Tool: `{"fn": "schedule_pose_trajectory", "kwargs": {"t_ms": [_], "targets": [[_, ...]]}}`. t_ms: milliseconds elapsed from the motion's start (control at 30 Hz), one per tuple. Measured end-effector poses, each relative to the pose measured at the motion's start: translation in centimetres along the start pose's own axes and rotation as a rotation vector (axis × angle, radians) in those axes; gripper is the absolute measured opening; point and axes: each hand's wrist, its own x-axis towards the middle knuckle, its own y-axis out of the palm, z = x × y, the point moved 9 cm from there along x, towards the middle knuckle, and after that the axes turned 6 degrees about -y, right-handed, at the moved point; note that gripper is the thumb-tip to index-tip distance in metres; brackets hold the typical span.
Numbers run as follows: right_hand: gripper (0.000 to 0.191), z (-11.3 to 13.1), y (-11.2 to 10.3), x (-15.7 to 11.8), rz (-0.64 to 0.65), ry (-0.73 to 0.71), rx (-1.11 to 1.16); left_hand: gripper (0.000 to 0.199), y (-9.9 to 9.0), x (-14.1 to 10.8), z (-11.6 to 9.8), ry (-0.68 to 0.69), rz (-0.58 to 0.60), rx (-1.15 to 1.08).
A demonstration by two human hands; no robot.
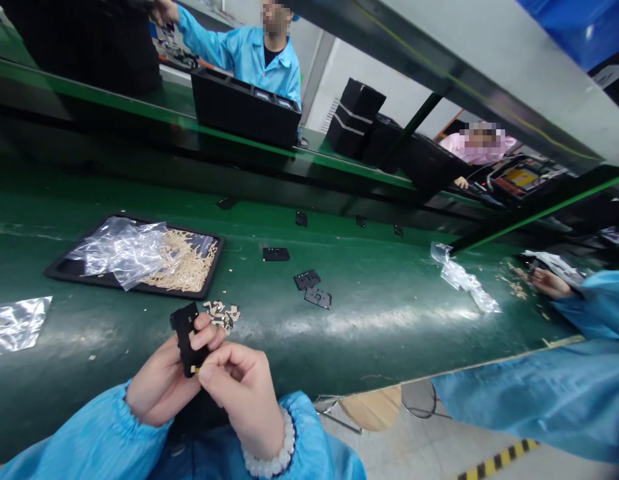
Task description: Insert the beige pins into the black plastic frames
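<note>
My left hand (pixel 164 383) is closed around a black plastic part (pixel 185 327), held tilted above the near edge of the green bench. At the lower end of that part, my right hand (pixel 239 380) pinches a small yellowish strip (pixel 196 369) between thumb and index finger. The strip touches or nearly touches the black part; I cannot tell which. Just beyond my hands lies a pile of small beige pieces (pixel 222 316). A black tray (pixel 52 272) behind it holds many thin beige pieces (pixel 189 263) and crumpled clear plastic bags (pixel 127 250).
Several flat black parts (pixel 276 254) lie spread over the green bench (pixel 379 327). A plastic bag (pixel 19 325) is at the left, and crumpled plastic (pixel 467 283) at the right. A co-worker's hand (pixel 552 283) works at far right. Beyond is a raised shelf with a black box (pixel 244 110).
</note>
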Motion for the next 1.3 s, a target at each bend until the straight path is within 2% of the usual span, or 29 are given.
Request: {"fn": "schedule_pose_trajectory", "kwargs": {"t_ms": [167,300,400,533,700,1067,1200,1300], "targets": [[0.02,0.0,-0.3,0.1,-0.012,-0.013,-0.041,0.039,0.4,-0.6,0.2,-0.035,-0.013,0.05],[0.02,0.0,-0.4,0.1,-0.008,-0.027,-0.055,0.037,-0.6,-0.3,0.1,-0.021,-0.051,0.079],[0.019,-0.1,-0.4,0.1,0.0,-0.021,-0.068,0.042,-1.3,0.4,0.2,-0.009,-0.072,0.089],[0.018,-0.2,-0.5,0.2,0.004,-0.015,-0.087,0.05,-1.2,0.6,0.2,-0.026,-0.116,0.154],[0.017,0.1,-0.7,0.2,0.003,-0.012,-0.119,0.051,-1.1,-0.4,-1.0,0.037,-0.233,0.272],[0.024,0.9,-1.2,0.1,0.002,-0.005,-0.109,0.056,-0.6,-1.3,-2.2,0.162,-0.288,0.351],[0.032,1.0,-1.1,0.0,0.049,-0.002,-0.078,0.057,-1.0,-1.6,-2.6,0.207,-0.35,0.364],[0.031,1.4,-1.2,-0.1,0.052,-0.042,-0.082,0.06,-1.4,-2.0,-2.8,0.237,-0.395,0.368]]}}
